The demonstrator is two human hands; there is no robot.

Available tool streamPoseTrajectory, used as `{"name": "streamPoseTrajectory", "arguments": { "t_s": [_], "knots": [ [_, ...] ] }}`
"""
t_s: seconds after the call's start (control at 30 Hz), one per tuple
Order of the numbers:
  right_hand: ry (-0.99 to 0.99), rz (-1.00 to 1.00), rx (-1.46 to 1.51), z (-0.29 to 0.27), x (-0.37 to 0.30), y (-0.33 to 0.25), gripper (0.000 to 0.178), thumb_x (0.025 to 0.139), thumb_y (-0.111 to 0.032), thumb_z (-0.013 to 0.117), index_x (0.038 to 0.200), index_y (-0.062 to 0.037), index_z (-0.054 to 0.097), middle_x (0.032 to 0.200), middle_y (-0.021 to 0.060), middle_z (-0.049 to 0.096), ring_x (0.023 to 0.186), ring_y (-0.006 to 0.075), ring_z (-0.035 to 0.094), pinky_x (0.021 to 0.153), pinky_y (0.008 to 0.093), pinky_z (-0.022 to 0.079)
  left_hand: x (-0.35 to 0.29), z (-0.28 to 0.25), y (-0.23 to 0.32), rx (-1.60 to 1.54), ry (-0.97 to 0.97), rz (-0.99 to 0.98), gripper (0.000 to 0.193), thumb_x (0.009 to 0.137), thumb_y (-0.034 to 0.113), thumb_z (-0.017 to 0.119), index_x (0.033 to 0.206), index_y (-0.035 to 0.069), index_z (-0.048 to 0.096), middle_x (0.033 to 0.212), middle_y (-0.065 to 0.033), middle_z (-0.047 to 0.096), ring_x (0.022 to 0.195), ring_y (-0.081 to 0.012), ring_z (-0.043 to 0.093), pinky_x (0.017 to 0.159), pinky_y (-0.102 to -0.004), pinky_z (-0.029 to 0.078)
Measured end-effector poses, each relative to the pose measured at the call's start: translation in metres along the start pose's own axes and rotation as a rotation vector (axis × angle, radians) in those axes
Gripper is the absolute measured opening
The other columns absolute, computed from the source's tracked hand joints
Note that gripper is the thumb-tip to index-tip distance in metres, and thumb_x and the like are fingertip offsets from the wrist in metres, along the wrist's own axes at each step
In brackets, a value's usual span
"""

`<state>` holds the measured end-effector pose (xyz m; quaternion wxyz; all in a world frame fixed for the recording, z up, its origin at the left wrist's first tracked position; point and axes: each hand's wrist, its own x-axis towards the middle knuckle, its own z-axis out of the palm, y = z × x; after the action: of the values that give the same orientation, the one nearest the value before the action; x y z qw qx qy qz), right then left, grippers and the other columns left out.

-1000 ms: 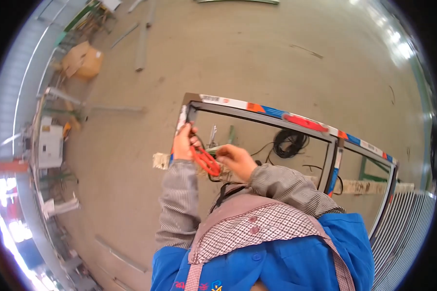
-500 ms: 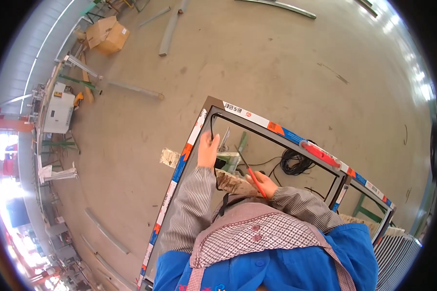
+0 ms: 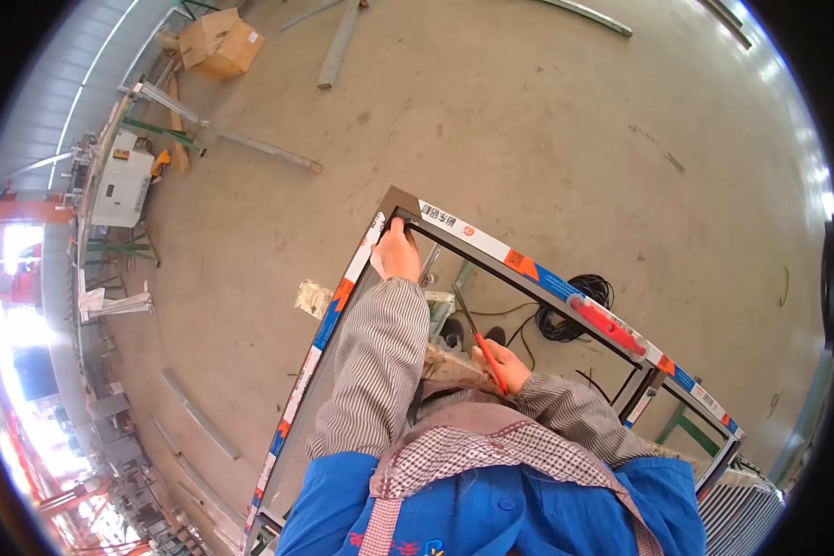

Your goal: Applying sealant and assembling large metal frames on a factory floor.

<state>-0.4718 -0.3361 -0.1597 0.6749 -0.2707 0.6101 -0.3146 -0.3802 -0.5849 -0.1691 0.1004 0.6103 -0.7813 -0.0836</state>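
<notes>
Red scissors (image 3: pixel 492 364) point forward (leftward-slanting).

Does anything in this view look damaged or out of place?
No damage is clear. Loose metal bars lie at different angles on the floor, which looks untidy. A red object rests on the frame, perhaps an odd place.

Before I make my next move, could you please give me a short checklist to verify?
1. Left hand at the frame's upper-left inner corner: ok.
2. What its fingers pinch there: cannot tell, hidden.
3. Right hand holding the red-handled scissors: ok.
4. Scissors fully closed: cannot tell, too small.
5. Upper bar clear: not ok, a red object lies on it.
6. Black coil away from both hands: ok.
</notes>
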Motion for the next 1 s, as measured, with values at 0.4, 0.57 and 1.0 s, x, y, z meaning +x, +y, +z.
{"name": "streamPoseTrajectory", "arguments": {
  "t_s": [0.4, 0.57, 1.0],
  "knots": [
    [0.093, -0.320, -0.117, -0.009, -0.014, -0.020, 0.028, 0.089, -0.033, 0.048, 0.085, -0.0053, 0.044, 0.067, 0.0000, 0.042, 0.057, 0.0082, 0.041, 0.052, 0.0237, 0.037, -0.065, -0.034, -0.004, -1.316, -0.667, -0.530, 0.017, 0.081, 0.011, 0.060, 0.094, 0.001, 0.058, 0.077, -0.0035, 0.062, 0.067, -0.0094, 0.058, 0.059, -0.0200, 0.044],
    [0.031, -0.116, -0.141, -0.004, -0.017, -0.024, 0.022, 0.088, -0.024, 0.051, 0.083, -0.0033, 0.046, 0.062, 0.0013, 0.042, 0.057, 0.0079, 0.042, 0.052, 0.0246, 0.037, -0.090, -0.062, 0.005, -1.386, -0.660, -0.659, 0.017, 0.083, 0.011, 0.059, 0.097, 0.003, 0.056, 0.078, -0.0040, 0.061, 0.065, -0.0108, 0.056, 0.057, -0.0222, 0.046],
    [0.066, -0.132, -0.182, -0.003, -0.014, -0.041, 0.030, 0.082, -0.030, 0.060, 0.084, -0.0008, 0.054, 0.057, 0.0094, 0.045, 0.052, 0.0166, 0.041, 0.051, 0.0307, 0.037, -0.094, -0.057, 0.000, -1.415, -0.561, -0.595, 0.016, 0.078, 0.006, 0.065, 0.090, 0.003, 0.055, 0.076, -0.0026, 0.059, 0.065, -0.0103, 0.057, 0.058, -0.0232, 0.048]
  ]
}}
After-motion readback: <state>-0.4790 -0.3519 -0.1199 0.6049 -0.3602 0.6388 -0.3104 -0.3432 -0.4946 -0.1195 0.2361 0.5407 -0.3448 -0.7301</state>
